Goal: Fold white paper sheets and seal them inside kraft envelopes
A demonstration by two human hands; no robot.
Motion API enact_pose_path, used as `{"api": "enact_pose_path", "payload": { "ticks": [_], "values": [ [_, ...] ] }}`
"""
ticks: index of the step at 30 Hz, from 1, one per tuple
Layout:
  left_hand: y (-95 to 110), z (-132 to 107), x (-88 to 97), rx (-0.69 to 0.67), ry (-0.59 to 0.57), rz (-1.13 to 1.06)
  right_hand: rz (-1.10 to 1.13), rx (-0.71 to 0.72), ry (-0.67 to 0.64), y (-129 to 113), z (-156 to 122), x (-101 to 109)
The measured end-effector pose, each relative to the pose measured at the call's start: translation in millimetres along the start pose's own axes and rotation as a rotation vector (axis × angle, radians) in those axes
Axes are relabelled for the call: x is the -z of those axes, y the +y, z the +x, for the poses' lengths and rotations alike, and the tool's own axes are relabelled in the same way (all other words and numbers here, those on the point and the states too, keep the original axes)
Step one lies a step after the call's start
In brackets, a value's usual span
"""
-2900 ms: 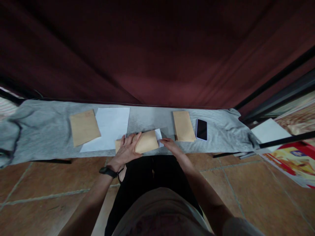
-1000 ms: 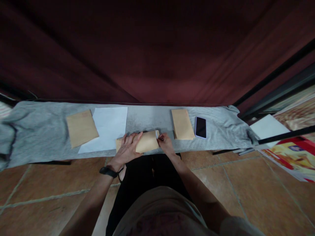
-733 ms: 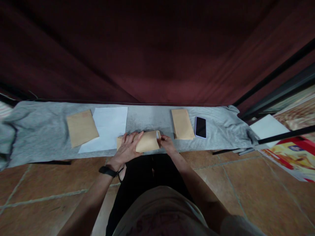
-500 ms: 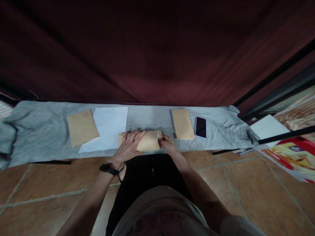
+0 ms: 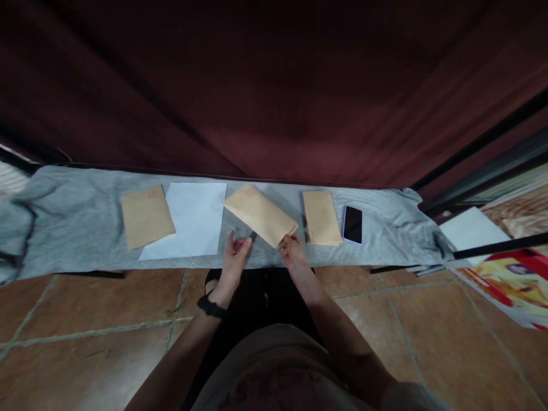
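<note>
A tan paper envelope point(image 5: 260, 213) is tilted over the middle of the cloth-covered bench, its far left corner raised toward the back. My right hand point(image 5: 293, 251) pinches its lower right end between thumb and fingers. Left of that, my left hand point(image 5: 235, 256) is off the envelope, fingers apart, with nothing seen in it. White paper sheets point(image 5: 197, 220) lie flat to the left of my left hand, and another tan envelope point(image 5: 146, 217) overlaps their left edge. Close to my right hand rests a stack of tan envelopes point(image 5: 322, 218).
A phone point(image 5: 353, 224) with a dark screen lies right of the stack. Grey cloth point(image 5: 85, 228) covers the narrow bench. A dark red curtain point(image 5: 274, 114) hangs behind it. Black metal bars point(image 5: 500, 246) and a red-and-yellow printed box point(image 5: 514, 282) are at the right.
The envelope has turned, its left end swinging up and away from me, with my right hand still at its right end. My left hand has let go and drawn back.
</note>
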State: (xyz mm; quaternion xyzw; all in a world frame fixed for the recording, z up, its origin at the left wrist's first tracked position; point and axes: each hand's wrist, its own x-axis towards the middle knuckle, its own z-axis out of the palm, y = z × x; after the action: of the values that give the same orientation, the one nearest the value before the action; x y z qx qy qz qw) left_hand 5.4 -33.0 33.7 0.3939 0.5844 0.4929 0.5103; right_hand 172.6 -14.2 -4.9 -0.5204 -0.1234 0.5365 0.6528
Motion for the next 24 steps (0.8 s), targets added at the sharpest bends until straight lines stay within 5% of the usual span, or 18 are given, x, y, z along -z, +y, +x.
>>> {"api": "enact_pose_path", "payload": {
  "ticks": [2, 5, 11, 15, 19, 24],
  "values": [
    [1.9, -3.8, -13.8, 0.256, -0.116, -0.262, 0.04, -0.015, 0.03, 3.5, -5.7, -5.5],
    [7.7, -4.5, -30.5, 0.37, -0.162, -0.416, 0.068, -0.024, 0.035, 7.8, -15.5, -11.2],
    [6.8, 7.8, -42.6, 0.324, -0.092, -0.338, 0.047, -0.014, -0.015, 3.9, -26.2, -10.4],
    [5.0, 26.4, -35.4, 0.256, -0.133, -0.172, -0.11, -0.049, -0.133, -3.3, -26.4, -1.4],
    [8.0, 43.6, -23.2, 0.239, -0.185, -0.038, -0.197, -0.048, -0.108, -5.1, -20.9, 13.1],
    [5.1, 53.0, -14.7, 0.224, -0.2, 0.063, -0.638, 0.31, -0.091, -12.4, -12.1, 30.8]
  ]
}}
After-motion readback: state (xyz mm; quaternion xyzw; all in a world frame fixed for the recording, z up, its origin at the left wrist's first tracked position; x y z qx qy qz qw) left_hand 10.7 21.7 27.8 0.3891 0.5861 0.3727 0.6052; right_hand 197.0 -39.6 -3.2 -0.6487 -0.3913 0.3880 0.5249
